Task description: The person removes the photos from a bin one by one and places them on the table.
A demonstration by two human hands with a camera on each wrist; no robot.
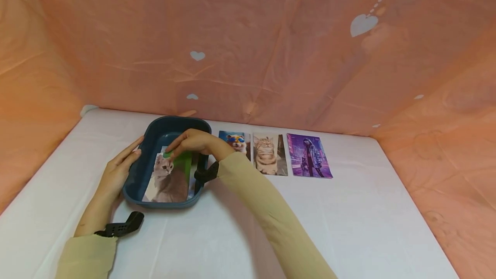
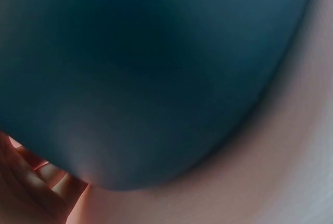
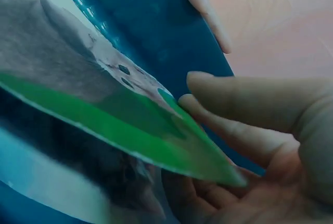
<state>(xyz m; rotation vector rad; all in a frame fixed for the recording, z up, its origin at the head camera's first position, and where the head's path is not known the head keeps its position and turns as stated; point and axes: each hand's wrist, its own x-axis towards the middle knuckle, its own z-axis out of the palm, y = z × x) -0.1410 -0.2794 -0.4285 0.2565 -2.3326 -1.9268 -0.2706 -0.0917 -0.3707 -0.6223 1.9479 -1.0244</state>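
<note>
1. Right, here's the blue box (image 1: 166, 205), sitting toward the left of the white bench (image 1: 368, 206), picture cards lying inside it.
2. On its left side, the left hand (image 1: 116, 171): fingers long and fairly straight along the outer wall, thumb up by the rim, a wide grip resting against the box.
3. And across the right rim, the right hand (image 1: 199, 141), bent down into the box, fingers at the top of the green card (image 1: 188, 165). The right wrist view shows that card's corner against the fingers, thumb close by; whether the grip pinches it, I cannot tell.
4. Overlapping the green card, face up, lies the grey cat card (image 1: 170, 186), with a dark card (image 3: 62, 140) showing beneath.
5. Just right of the box, three in a row: the sunglasses card (image 1: 237, 141), partly hidden by the right sleeve (image 1: 267, 210), then the tabby card (image 1: 267, 156), then the purple card (image 1: 310, 156) at the end.
6. Behind it all, orange-pink cloth (image 1: 248, 33) with white hearts.
</note>
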